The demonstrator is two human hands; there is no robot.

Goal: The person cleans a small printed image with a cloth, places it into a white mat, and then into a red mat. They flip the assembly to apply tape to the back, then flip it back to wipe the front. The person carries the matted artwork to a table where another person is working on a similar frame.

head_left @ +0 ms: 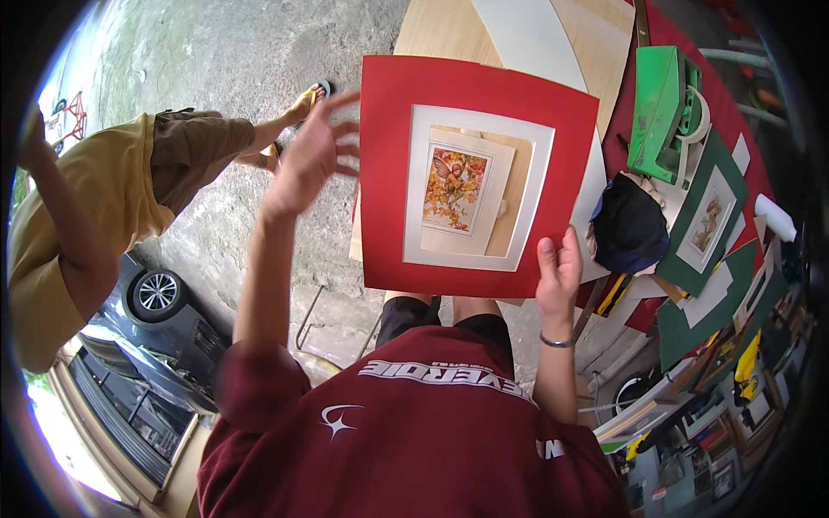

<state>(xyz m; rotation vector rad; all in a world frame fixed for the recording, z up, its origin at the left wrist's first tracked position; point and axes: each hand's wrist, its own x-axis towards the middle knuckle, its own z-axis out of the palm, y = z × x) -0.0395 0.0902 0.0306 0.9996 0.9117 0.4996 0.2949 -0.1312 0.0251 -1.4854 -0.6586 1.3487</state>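
Observation:
A red picture mat (386, 173) with a white inner border is held up in front of me, tilted slightly. My right hand (560, 274) grips its lower right edge, thumb on the front face. Beside the mat's left edge, my left hand (306, 160) is apart from it, fingers spread and a little blurred. Through the mat's window shows a small fairy print (456, 190) on cream paper. Behind that paper lies a pale wood-grain board (440, 33), which also extends beyond the mat's top edge. A white sheet (531, 39) lies across this board.
Right of the mat are a green plastic device (661, 112), a dark cloth item (635, 226), a green-matted print (730, 177) and a white roll (775, 217). Frames and tools crowd the lower right. At left, a person in a yellow shirt (108, 186) stands near a parked car (160, 324).

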